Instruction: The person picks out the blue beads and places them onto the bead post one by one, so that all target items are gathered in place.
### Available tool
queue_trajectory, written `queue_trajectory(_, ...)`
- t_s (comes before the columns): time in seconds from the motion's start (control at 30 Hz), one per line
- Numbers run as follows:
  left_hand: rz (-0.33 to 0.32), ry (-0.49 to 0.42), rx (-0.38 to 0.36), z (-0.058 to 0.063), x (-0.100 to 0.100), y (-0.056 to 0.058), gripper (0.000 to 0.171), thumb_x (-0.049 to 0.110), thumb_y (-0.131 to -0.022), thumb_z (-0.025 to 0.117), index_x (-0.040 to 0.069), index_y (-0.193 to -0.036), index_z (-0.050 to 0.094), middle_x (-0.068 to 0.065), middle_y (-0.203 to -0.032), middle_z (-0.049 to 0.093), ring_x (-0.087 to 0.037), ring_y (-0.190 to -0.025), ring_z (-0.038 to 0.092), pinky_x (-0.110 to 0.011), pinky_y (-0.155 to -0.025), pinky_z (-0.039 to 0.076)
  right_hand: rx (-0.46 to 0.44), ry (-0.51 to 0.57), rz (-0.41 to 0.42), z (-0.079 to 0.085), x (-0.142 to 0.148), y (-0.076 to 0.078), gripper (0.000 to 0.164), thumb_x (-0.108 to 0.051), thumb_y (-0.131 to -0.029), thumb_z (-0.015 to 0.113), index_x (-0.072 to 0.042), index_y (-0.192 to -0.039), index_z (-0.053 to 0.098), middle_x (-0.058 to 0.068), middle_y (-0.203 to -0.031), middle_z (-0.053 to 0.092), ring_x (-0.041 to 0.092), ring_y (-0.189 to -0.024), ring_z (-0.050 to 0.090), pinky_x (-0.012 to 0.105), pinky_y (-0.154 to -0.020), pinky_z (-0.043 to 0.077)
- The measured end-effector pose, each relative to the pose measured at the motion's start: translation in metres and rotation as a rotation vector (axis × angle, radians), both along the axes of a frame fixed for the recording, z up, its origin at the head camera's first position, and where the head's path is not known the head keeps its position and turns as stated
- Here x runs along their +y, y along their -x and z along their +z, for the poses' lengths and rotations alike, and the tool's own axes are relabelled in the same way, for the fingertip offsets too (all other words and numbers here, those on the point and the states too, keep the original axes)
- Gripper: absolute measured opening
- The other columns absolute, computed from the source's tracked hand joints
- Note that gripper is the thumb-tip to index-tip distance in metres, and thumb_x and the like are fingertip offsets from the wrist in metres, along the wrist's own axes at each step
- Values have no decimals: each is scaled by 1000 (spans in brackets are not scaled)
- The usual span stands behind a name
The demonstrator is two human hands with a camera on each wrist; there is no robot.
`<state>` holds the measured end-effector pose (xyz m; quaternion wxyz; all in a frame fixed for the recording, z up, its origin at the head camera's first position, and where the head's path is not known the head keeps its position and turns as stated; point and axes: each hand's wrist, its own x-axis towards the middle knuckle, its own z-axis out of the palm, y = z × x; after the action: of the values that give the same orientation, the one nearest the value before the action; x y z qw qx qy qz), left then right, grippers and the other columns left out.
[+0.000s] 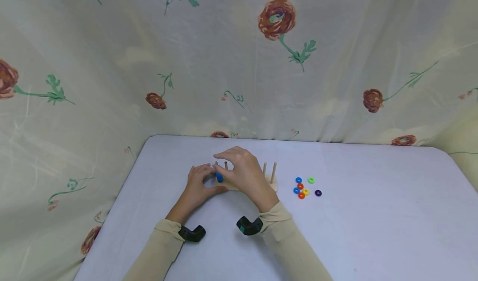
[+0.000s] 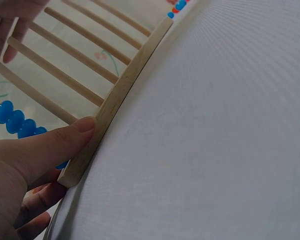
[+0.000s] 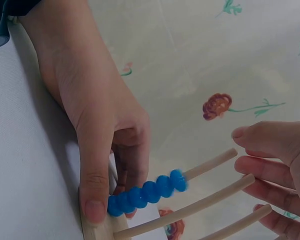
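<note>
A wooden peg stand (image 2: 125, 82) carries a row of upright pegs (image 1: 274, 173). Several blue rings (image 3: 150, 192) are stacked on the end peg at the left, and the top of that peg sticks out bare above them. My left hand (image 1: 197, 185) grips the left end of the base, its thumb on the near side and its fingers behind. Over the left pegs is my right hand (image 1: 246, 173), thumb and fingers apart near the peg tops, with nothing seen between them. The other pegs in the wrist views carry no rings.
To the right of the stand lie loose rings: blue (image 1: 298, 180), red (image 1: 301, 195), yellow (image 1: 306, 191), green (image 1: 311, 180) and dark purple (image 1: 318, 193). A white cloth covers the table (image 1: 373, 214). A flowered curtain (image 1: 224, 65) hangs behind it.
</note>
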<state>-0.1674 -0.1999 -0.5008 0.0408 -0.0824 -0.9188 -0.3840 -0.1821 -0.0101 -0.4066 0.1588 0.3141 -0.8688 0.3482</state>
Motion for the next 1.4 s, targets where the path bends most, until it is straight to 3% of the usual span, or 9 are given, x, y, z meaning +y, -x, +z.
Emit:
queue_trajectory(0.77,1,6,-7,3,5,1,65,37,-77,92,11,-132,69,-15,-145,63,-37,-148,44,-67,-129,4,12,8,-10,2,4,1,21,-23,-92,80,-13,-111,81,3,-108,80,19,-105,73,36,-89,62)
queue_trajectory(1.4,13,-18,15,5,4,-2,53,30,-75,94,5,-116,73,-22,-144,61,-41,-145,47,-68,-129,8,-7,4,-59,8,32,-2,23,-24,-92,81,-14,-112,80,3,-111,80,20,-108,73,37,-91,63)
